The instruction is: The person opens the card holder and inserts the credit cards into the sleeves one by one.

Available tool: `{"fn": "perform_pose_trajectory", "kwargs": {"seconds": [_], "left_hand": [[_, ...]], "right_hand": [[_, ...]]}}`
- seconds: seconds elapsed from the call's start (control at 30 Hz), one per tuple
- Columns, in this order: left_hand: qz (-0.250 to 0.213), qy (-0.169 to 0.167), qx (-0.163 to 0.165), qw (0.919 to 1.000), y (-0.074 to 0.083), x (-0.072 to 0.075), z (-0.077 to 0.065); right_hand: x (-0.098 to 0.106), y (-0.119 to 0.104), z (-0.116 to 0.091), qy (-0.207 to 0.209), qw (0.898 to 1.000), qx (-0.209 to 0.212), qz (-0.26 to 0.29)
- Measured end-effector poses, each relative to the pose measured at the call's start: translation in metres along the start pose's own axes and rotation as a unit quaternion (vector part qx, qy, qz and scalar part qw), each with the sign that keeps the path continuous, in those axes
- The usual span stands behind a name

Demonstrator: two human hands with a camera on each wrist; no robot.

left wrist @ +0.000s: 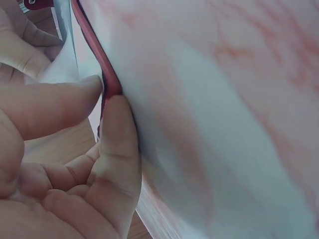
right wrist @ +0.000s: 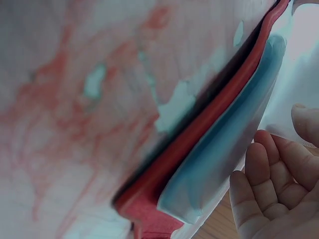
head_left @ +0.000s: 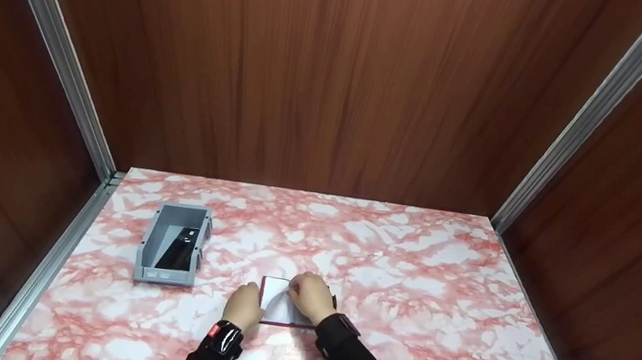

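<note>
A small notebook (head_left: 274, 289) with a red cover and white pages lies open on the table between the two hands. My left hand (head_left: 243, 306) is at its left side, and in the left wrist view the thumb and a finger pinch the edge of the red cover (left wrist: 99, 52). Over the middle of the notebook, my right hand (head_left: 312, 297) holds a lifted page (right wrist: 295, 74) between thumb and fingers. That page curves upward from the spread. A stack of pages (right wrist: 224, 129) shows along the red edge in the right wrist view. The right hand hides part of the right-hand side.
On the left of the table stands a grey plastic bin (head_left: 164, 276) with a shiny black object (head_left: 179, 251) inside. The table (head_left: 428, 358) has a red and white marbled top. Wood-patterned panels (head_left: 322, 80) enclose it at the back and sides.
</note>
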State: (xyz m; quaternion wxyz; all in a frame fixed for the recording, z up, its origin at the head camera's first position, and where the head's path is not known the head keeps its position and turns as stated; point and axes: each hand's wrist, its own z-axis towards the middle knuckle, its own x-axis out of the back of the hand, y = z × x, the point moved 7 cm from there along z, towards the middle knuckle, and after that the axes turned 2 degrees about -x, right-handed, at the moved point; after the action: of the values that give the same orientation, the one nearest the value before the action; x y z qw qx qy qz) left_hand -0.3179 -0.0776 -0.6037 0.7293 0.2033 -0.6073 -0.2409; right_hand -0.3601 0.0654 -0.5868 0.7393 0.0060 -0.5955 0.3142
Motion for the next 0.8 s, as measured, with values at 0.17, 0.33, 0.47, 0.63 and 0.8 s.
{"fn": "perform_pose_trajectory", "kwargs": {"seconds": [0.17, 0.33, 0.47, 0.63, 0.8], "left_hand": [[-0.002, 0.002, -0.018, 0.9998, 0.002, 0.004, 0.000], [0.002, 0.035, -0.040, 0.9986, 0.010, 0.016, 0.000], [0.002, 0.062, -0.051, 0.9967, 0.018, 0.025, -0.001], [0.001, 0.057, -0.052, 0.9970, 0.023, 0.025, -0.001], [0.003, 0.039, -0.033, 0.9987, 0.017, 0.017, -0.001]], "right_hand": [[-0.001, 0.001, 0.000, 0.001, 1.000, 0.000, -0.004], [-0.001, 0.001, -0.001, 0.002, 1.000, 0.005, -0.014], [-0.002, 0.002, 0.000, -0.002, 1.000, 0.003, -0.016], [-0.002, 0.002, 0.001, -0.007, 1.000, -0.001, -0.026], [-0.002, 0.002, 0.000, -0.005, 1.000, -0.003, -0.028]]}}
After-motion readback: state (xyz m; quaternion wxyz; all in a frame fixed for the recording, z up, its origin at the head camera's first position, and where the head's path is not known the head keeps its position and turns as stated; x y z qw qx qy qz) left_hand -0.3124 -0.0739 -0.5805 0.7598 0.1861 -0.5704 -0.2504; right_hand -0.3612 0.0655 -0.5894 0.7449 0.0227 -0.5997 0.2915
